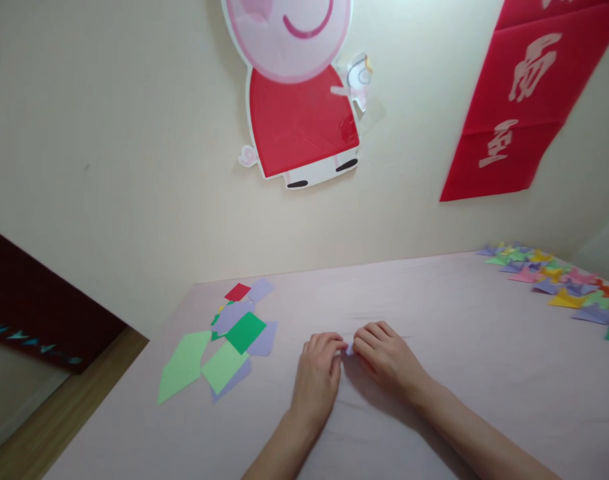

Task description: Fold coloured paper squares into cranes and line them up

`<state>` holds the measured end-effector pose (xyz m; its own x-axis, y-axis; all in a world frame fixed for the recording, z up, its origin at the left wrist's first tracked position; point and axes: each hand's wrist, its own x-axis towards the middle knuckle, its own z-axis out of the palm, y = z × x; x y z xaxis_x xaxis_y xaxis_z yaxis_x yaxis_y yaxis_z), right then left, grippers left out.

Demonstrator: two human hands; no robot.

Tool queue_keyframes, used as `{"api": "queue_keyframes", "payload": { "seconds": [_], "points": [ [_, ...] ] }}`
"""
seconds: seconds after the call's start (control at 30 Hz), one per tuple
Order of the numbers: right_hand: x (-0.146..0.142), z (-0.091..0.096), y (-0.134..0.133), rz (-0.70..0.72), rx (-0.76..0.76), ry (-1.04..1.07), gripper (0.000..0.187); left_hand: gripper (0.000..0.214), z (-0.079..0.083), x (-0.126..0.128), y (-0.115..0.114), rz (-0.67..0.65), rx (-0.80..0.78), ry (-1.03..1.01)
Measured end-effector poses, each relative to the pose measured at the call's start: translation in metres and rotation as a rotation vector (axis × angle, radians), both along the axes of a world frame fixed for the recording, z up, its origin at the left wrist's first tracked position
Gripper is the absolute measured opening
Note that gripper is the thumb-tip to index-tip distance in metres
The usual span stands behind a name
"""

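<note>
My left hand [318, 375] and my right hand [385, 356] rest close together on a pale pink table [434, 320], fingers curled inward. Between the fingertips shows a small lavender piece of paper [349, 349], pinched by both hands and mostly hidden under them. To the left of my left hand lies a loose pile of coloured paper squares [234, 333]: light green, dark green, lavender and one red.
A heap of folded paper shapes [559, 277] in several colours sits at the table's far right. A cartoon pig cutout [297, 87] and a red banner [524, 93] hang on the cream wall. The table's left edge drops to a wooden floor [59, 413].
</note>
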<state>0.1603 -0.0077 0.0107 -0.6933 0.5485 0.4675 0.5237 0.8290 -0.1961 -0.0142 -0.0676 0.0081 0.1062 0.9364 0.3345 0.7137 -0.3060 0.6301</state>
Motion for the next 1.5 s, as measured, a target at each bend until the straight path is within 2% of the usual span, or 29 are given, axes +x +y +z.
{"api": "queue_keyframes", "payload": {
  "seconds": [0.13,0.3,0.47,0.67,0.97,1.2,1.5],
  "points": [
    [0.008,-0.003,0.0,0.042,-0.088,-0.038,0.022,0.037,0.003,-0.001,-0.011,-0.111,-0.029,0.185],
    [0.025,-0.005,0.014,0.106,-0.303,0.009,0.018,0.037,0.0,-0.006,-0.011,-0.166,-0.014,0.259],
    [0.027,-0.005,0.021,0.136,-0.457,0.075,0.02,0.033,-0.008,-0.007,-0.01,-0.188,0.053,0.335],
    [0.018,-0.003,0.024,0.023,-0.606,0.108,0.014,0.026,-0.007,-0.002,-0.011,-0.18,0.064,0.403],
    [0.004,-0.003,0.025,-0.108,-0.608,0.092,0.013,0.026,-0.005,-0.002,-0.013,-0.201,0.006,0.324],
    [0.003,-0.003,0.023,-0.123,-0.597,0.099,0.012,0.037,-0.006,0.0,-0.014,-0.215,0.014,0.386],
    [0.002,-0.004,0.022,-0.144,-0.613,0.109,0.012,0.037,-0.01,0.0,-0.014,-0.213,0.045,0.434]
  ]
}}
